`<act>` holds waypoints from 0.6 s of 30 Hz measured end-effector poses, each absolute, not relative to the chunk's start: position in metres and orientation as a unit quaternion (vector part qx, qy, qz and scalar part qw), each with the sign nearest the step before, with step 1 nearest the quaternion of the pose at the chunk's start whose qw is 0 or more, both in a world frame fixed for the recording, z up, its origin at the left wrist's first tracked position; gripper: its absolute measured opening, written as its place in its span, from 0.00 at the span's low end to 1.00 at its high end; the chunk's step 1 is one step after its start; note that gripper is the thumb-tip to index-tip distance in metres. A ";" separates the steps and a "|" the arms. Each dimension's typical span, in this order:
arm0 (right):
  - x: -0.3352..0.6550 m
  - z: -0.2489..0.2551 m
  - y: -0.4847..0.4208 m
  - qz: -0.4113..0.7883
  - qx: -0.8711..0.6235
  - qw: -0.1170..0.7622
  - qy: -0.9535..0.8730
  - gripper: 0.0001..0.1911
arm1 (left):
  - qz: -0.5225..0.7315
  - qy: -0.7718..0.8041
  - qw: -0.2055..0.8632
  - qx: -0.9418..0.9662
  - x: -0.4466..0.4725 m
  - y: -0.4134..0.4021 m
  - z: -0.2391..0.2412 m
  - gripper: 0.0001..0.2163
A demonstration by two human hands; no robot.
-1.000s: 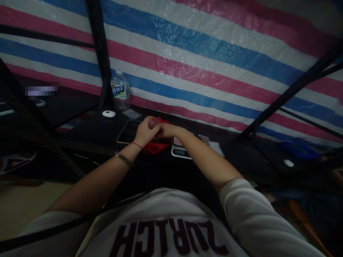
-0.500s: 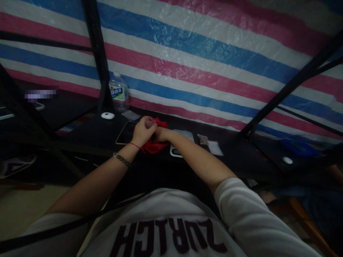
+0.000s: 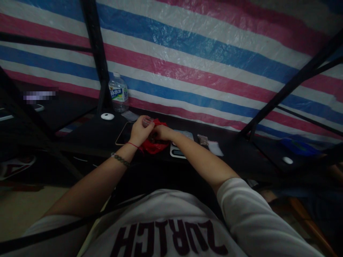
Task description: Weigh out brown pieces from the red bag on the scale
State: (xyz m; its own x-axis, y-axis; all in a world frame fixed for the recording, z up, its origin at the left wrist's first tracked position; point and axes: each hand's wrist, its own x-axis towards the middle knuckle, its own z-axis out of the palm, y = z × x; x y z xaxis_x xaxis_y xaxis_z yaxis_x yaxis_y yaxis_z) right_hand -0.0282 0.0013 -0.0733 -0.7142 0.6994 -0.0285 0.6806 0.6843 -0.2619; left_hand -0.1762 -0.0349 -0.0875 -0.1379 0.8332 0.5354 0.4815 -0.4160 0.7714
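Both hands work close together over the black table (image 3: 85, 134). At left, the left hand (image 3: 139, 132) closes around a small clear container (image 3: 147, 122), its fingers wrapped so that whatever is inside cannot be made out. Just beside it, the right hand (image 3: 163, 132) bends down over a crumpled red bag (image 3: 154, 147), fingertips out of sight; I cannot tell whether they grip anything. The bag lies on the table between and below the hands.

Compared with half a second ago, the hands stand slightly farther apart, so more of the bag's dark middle shows between them; to my judgement, that gives the right fingers freer access to it while the container stays near.

Around them, from the left: a white rounded object (image 3: 107, 116), a clear bottle (image 3: 118, 93) with a flat pale packet (image 3: 130, 115) at its foot, and a phone-like slab (image 3: 124, 134), partly covered by the left hand. Right of the bag sits a white scale (image 3: 178, 153); the right forearm crosses over it, hiding part of it, and its display is unreadable. Farther right lie a small brownish packet (image 3: 203, 139) and a whitish one (image 3: 215, 148), both unobstructed.
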 end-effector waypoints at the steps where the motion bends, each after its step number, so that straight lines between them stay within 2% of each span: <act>1: -0.027 -0.071 0.001 0.133 -0.379 0.041 -0.915 0.15 | 0.551 0.517 0.161 0.635 -0.177 -0.034 -0.087 0.15; 4: -0.024 -0.066 0.001 0.167 -0.367 0.059 -0.913 0.16 | 0.555 0.515 0.163 0.632 -0.179 -0.033 -0.087 0.15; 9: -0.024 -0.072 0.000 0.205 -0.314 0.072 -0.924 0.24 | 0.552 0.518 0.158 0.634 -0.179 -0.034 -0.085 0.15; 14: -0.032 -0.086 -0.001 0.159 -0.325 0.055 -0.931 0.17 | 0.547 0.514 0.150 0.644 -0.177 -0.035 -0.086 0.15; 18: -0.036 -0.084 -0.002 0.132 -0.341 0.049 -0.929 0.15 | 0.544 0.512 0.150 0.648 -0.177 -0.035 -0.087 0.15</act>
State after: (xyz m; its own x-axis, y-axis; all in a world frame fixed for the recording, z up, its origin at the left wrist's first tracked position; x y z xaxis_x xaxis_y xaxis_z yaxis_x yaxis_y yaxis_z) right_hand -0.0357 -0.0018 -0.0840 -0.7621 0.6475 0.0014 0.6216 0.7322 -0.2786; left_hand -0.1774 -0.0346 -0.0871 -0.1156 0.8269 0.5503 0.4999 -0.4303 0.7516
